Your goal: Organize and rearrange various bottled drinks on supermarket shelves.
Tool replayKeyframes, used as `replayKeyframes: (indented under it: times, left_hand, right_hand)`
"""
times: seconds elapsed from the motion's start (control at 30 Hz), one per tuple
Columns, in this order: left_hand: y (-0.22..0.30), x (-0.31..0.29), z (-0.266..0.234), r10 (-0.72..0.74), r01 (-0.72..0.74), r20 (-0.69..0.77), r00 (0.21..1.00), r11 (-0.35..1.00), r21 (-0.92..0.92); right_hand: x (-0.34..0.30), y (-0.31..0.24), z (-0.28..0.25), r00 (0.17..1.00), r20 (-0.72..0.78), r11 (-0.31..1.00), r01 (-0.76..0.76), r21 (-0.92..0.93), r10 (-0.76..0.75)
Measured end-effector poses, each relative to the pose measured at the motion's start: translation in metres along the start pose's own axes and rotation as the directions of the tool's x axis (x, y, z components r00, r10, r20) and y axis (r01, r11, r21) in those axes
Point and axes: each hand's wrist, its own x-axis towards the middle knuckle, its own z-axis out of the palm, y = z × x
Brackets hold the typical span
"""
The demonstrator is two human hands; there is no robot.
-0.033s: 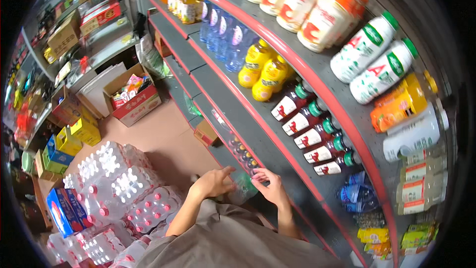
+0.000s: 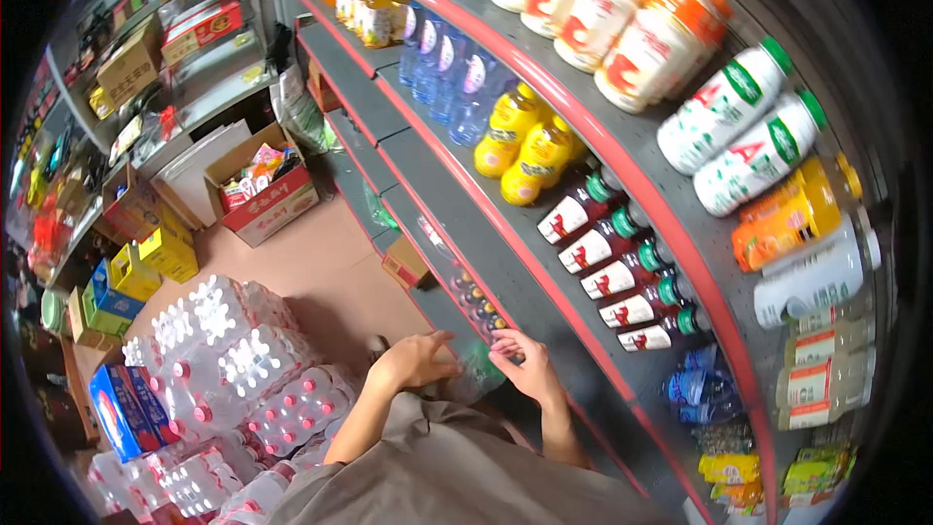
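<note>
My left hand point(image 2: 413, 362) is low in the middle of the view, its fingers stretched toward the right and apart, with nothing seen in them. Across a small gap, my right hand point(image 2: 527, 369) is beside the red edge of a lower shelf, fingers loosely bent and thumb apart. No held object shows in it. Behind and between the hands lies a crumpled clear plastic bag point(image 2: 476, 374) with a greenish tint; I cannot tell whether either hand touches it. Just beyond my right fingertips, several small dark-capped bottles point(image 2: 476, 303) stand on a low shelf.
Dark shelves with red edges point(image 2: 583, 117) hold several dark red bottles point(image 2: 612, 277), yellow bottles point(image 2: 536, 160), blue bottles point(image 2: 471, 97) and white bottles point(image 2: 729, 102). Wrapped bottle packs point(image 2: 233, 350) are stacked at lower left. An open carton point(image 2: 277, 209) and yellow boxes point(image 2: 167, 255) stand on the floor.
The shelf goods sit slightly lower and farther right in the view, as if my head has turned a little. My hands stay nearly in place; the right fingers shift slightly.
</note>
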Motion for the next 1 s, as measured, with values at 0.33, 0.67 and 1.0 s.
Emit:
replayKeyframes:
  times: [0.33, 0.67, 1.0]
  left_hand:
    - [-0.113, 0.024, -0.112, -0.259, 0.261, -0.096, 0.961, 0.965, 0.002]
    - [-0.207, 0.039, -0.306, -0.314, 0.296, -0.295, 0.902, 0.949, -0.106]
    - [-0.256, 0.068, -0.386, -0.366, 0.340, -0.197, 0.910, 0.928, -0.154]
  right_hand:
    - [0.148, -0.038, 0.082, 0.972, 0.235, 0.998, 0.000, -0.068, 0.016]
    - [0.309, -0.121, 0.159, 0.983, 0.175, 0.993, 0.069, -0.099, -0.051]
    - [0.432, -0.146, 0.209, 0.998, 0.048, 0.998, 0.039, -0.051, -0.036]
